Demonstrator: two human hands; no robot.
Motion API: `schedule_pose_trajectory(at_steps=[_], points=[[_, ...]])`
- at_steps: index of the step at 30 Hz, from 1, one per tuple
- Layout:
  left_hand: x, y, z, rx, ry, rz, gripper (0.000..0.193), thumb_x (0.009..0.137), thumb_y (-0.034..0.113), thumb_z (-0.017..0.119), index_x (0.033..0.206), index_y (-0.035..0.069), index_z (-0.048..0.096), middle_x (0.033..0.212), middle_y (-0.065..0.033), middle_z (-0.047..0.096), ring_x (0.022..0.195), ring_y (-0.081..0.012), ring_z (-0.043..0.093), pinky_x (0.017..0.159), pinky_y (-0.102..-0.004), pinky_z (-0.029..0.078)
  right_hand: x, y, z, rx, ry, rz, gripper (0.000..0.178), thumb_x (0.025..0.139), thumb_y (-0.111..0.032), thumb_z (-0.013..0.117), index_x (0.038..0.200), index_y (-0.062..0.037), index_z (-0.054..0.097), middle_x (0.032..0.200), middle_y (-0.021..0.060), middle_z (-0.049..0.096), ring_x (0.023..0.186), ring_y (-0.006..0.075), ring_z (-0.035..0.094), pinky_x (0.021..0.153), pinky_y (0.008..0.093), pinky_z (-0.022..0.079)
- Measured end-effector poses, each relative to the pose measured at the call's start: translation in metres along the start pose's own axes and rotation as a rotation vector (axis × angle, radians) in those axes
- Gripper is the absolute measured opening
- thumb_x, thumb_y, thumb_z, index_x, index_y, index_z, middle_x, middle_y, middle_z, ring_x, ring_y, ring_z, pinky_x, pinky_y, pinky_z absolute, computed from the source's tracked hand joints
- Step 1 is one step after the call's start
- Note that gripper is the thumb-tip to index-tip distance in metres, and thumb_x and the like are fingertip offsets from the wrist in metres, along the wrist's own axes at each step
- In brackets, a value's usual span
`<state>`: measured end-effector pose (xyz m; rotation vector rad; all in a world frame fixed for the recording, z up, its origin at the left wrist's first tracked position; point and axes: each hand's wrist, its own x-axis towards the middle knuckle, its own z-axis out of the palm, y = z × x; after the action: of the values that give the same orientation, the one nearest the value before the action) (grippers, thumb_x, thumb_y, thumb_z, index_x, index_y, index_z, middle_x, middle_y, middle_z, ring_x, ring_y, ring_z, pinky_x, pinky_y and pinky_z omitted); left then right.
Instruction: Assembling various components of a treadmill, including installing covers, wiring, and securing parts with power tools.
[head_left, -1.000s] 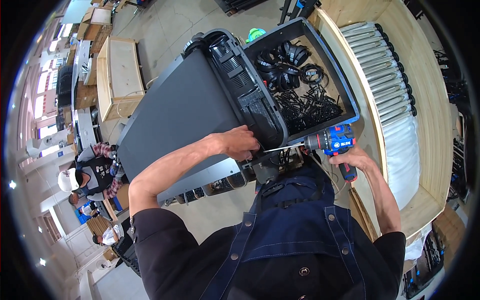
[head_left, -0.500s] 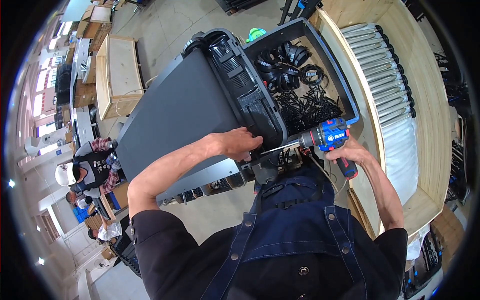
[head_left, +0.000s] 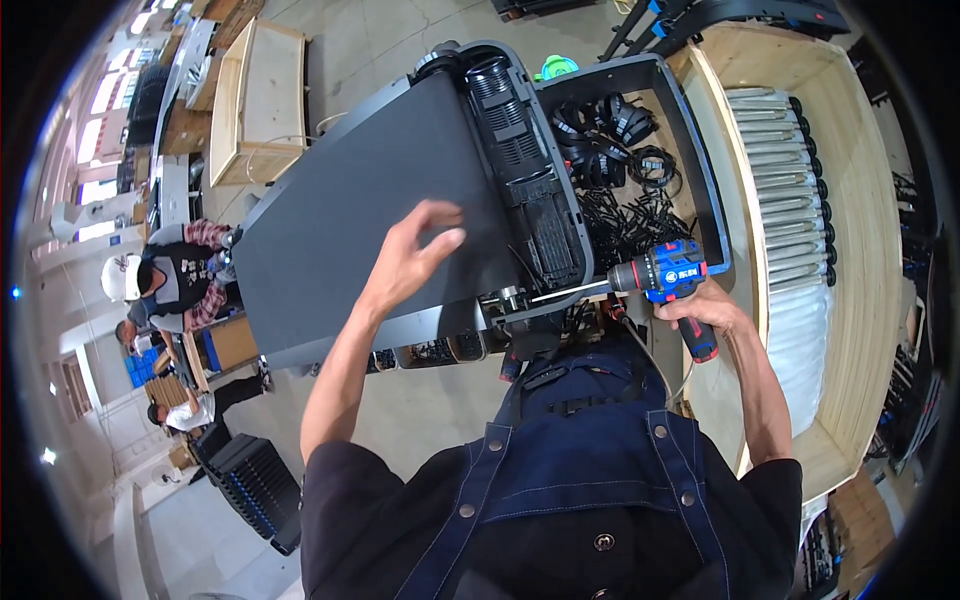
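My right hand is wrapped round the grip of a blue and black cordless drill. Its long thin bit points left, with the tip at the near corner of a treadmill, close to a shiny metal roller end. Whether the tip sits in a screw is too small to tell. My left hand hovers over the black belt, fingers apart and thumb out, with nothing in it. Right of the belt, the motor bay lies uncovered.
A grey bin holds coiled black parts and many dark screws. Beside it, a wooden crate contains a row of metal tubes. A person in a white cap stands at the far left. Another wooden crate is farther back.
My left hand has left the near corner of the treadmill, moving up and left over the belt, and its fingers have spread. The drill stays at the corner. The view has shifted slightly.
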<state>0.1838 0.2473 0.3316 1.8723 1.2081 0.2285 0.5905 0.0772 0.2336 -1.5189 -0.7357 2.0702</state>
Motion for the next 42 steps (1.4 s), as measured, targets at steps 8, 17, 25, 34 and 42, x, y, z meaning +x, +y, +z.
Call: schedule_pose_trajectory(at_steps=[8,17,25,34,42], points=[[-0.084,-0.090,0.072,0.521,0.616,-0.133,0.047,0.094,0.023,0.064,0.135,0.003,0.054,0.143,-0.0151,0.052,0.131,-0.0347,0.048,0.111,-0.0454,0.035,0.018,0.013,-0.017,0.010,-0.035,0.048,0.041,0.069,-0.011,0.087,0.105,-0.0033,0.070,0.089,0.0084,0.074,0.073,0.0162,0.069,0.068,0.0303,0.057],[-0.095,-0.096,0.080,0.548,0.728,-0.163,0.039,0.095,0.017,0.062,0.132,0.006,0.059,0.143,-0.0124,0.054,0.133,-0.0314,0.048,0.112,-0.0437,0.033,-0.009,0.028,-0.039,0.258,0.336,-0.373,0.054,0.074,-0.002,0.081,0.124,-0.0052,0.062,0.103,0.0084,0.073,0.094,0.0176,0.069,0.084,0.0321,0.056],[-0.081,-0.091,0.081,0.528,0.705,-0.189,0.039,0.099,0.022,0.056,0.135,0.006,0.057,0.145,-0.0124,0.053,0.134,-0.0318,0.047,0.113,-0.0442,0.033,0.096,0.028,-0.066,-0.297,1.112,-0.585,0.028,0.084,-0.006,0.072,0.108,0.0011,0.061,0.089,0.0029,0.059,0.079,0.0136,0.054,0.075,0.0298,0.046],[-0.093,-0.089,0.066,0.410,0.800,-0.081,0.041,0.087,0.015,0.068,0.126,0.005,0.060,0.137,-0.0138,0.056,0.130,-0.0330,0.050,0.109,-0.0472,0.037,0.105,0.069,-0.090,-0.771,1.141,-0.736,0.052,0.090,-0.023,0.073,0.131,0.0028,0.054,0.117,0.0158,0.066,0.103,0.0267,0.063,0.096,0.0399,0.047],[-0.111,-0.125,0.075,0.356,0.846,0.041,0.042,0.094,0.027,0.061,0.129,0.004,0.056,0.141,-0.0173,0.050,0.134,-0.0330,0.044,0.112,-0.0480,0.033,0.074,0.133,-0.019,-0.935,1.351,-0.527,0.067,0.087,-0.020,0.074,0.137,0.0154,0.045,0.122,0.0309,0.062,0.107,0.0401,0.064,0.095,0.0417,0.051]])
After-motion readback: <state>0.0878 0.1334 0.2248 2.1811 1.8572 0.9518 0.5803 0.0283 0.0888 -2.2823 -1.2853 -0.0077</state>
